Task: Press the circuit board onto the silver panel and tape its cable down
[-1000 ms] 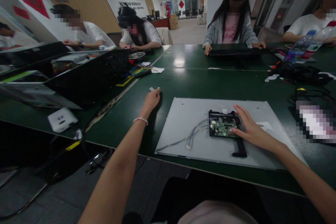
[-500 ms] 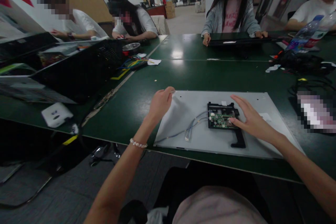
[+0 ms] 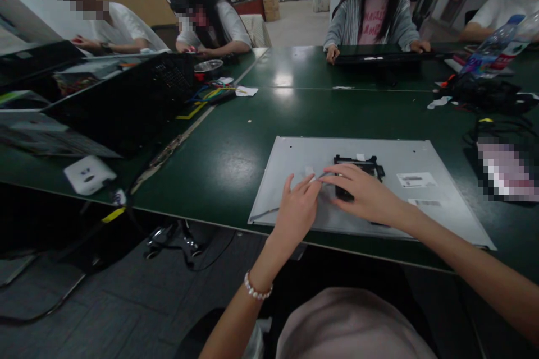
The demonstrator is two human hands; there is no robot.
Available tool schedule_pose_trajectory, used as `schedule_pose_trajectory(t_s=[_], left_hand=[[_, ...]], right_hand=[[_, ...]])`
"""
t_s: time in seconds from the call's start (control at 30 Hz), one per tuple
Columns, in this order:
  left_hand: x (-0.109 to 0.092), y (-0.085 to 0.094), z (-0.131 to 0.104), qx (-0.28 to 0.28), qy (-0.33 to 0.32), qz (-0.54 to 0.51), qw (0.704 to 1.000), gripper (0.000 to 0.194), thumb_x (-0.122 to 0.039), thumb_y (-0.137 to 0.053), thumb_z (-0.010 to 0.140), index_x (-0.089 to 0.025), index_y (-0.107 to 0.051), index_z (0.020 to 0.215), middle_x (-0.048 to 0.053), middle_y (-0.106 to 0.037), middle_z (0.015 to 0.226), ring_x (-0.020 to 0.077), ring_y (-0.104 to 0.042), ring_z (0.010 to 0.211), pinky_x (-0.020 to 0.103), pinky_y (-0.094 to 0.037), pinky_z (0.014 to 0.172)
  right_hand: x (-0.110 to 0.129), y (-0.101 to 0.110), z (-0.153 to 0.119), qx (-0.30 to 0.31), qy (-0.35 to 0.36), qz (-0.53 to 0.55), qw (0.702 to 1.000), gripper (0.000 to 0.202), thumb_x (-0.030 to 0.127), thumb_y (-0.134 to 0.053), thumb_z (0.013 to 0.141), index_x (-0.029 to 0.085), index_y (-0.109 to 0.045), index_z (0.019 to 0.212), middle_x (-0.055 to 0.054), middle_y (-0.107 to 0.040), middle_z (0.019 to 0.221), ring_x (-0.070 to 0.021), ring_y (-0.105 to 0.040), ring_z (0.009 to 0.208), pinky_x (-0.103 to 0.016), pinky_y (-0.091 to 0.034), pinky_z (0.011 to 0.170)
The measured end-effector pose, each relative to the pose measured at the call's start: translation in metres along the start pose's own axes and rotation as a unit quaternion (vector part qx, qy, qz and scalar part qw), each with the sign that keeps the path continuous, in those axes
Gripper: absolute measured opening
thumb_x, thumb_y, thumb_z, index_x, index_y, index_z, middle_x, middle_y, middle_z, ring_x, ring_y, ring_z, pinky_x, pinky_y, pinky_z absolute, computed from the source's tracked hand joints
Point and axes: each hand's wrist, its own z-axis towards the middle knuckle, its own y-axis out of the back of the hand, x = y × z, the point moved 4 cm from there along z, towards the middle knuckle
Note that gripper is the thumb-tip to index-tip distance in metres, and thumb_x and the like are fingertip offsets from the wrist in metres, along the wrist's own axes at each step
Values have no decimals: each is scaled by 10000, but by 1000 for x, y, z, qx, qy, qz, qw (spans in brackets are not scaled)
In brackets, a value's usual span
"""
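A light-grey flat panel (image 3: 421, 213), like the back of a display, lies on the table before me. Near its middle a black bracket (image 3: 356, 161) with a circuit board is partly covered by my right hand (image 3: 364, 193). A thin grey cable (image 3: 266, 213) runs over the panel's left part. My left hand (image 3: 297, 205), wearing a bead bracelet, pinches this cable between thumb and forefinger, its other fingers raised. Right beside it, the fingertips of my right hand also close on the cable, by the bracket's left side. Most of the board is hidden.
The green table (image 3: 202, 162) has a black computer case (image 3: 122, 101) on its left and a white box-like device (image 3: 89, 174) near the front edge. Black cables (image 3: 492, 95) and bottles (image 3: 492, 56) stand right. Across, a person holds a dark flat panel (image 3: 379, 60).
My left hand has left the panel's far-left corner and come right and nearer to the cable. My right hand has shifted left, over the board, uncovering labels on the panel.
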Motion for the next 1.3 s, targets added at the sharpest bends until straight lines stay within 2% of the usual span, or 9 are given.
schedule_pose_trajectory(t_s=[0.13,0.33,0.5,0.67,0.9,1.1,1.3], left_hand=[[-5,-4,-10,-13,4,-23,1000,321,-37,-407,926,-200,-619,1104,97,-722,1179,211,-558,1302,537,-266,1190],[-2,-2,-18,-47,32,-62,996,305,-105,-496,920,-244,-632,1155,73,-683,1274,235,-564,1291,567,-268,1184],[9,9,-26,-75,39,-105,991,266,-185,-532,933,-237,-637,1171,64,-710,1212,208,-633,1183,502,-350,1155],[25,13,-31,-135,72,-128,980,223,-173,-489,962,-224,-663,1092,48,-735,1137,179,-664,1095,433,-451,1083],[12,6,-25,-117,32,-111,986,260,-153,-475,965,-226,-647,1147,69,-705,1206,194,-641,1143,443,-469,1072],[10,2,-24,-106,26,-88,990,287,-162,-454,975,-225,-634,1190,85,-683,1246,212,-625,1173,461,-473,1073],[4,-1,-19,-66,-3,-52,996,323,-167,-437,985,-197,-596,1265,101,-659,1305,225,-584,1252,464,-452,1090]], right_hand=[[5,-11,-2,-3,0,13,1000,437,174,-588,887,189,-564,1322,-139,-581,1369,-282,-517,1295,-518,-441,1083],[9,-17,-3,-30,-8,-16,999,445,145,-608,855,194,-579,1296,-143,-637,1278,-298,-592,1178,-519,-494,1008],[17,-17,-1,-32,27,-73,996,321,181,-608,893,136,-630,1210,-171,-666,1205,-310,-609,1123,-505,-496,983],[25,-22,1,-25,66,-101,992,199,180,-589,928,157,-680,1104,-136,-704,1154,-284,-622,1118,-496,-476,1006],[20,-31,-2,-39,81,-101,991,219,88,-545,938,186,-740,961,-89,-768,1052,-237,-685,1038,-484,-450,1071],[18,-29,-6,-48,81,-91,991,223,90,-551,935,186,-748,976,-83,-773,1051,-233,-692,1052,-487,-442,1088],[18,-29,-7,-39,72,-79,993,213,103,-558,933,181,-754,962,-92,-769,1083,-225,-703,1040,-465,-457,1083]])
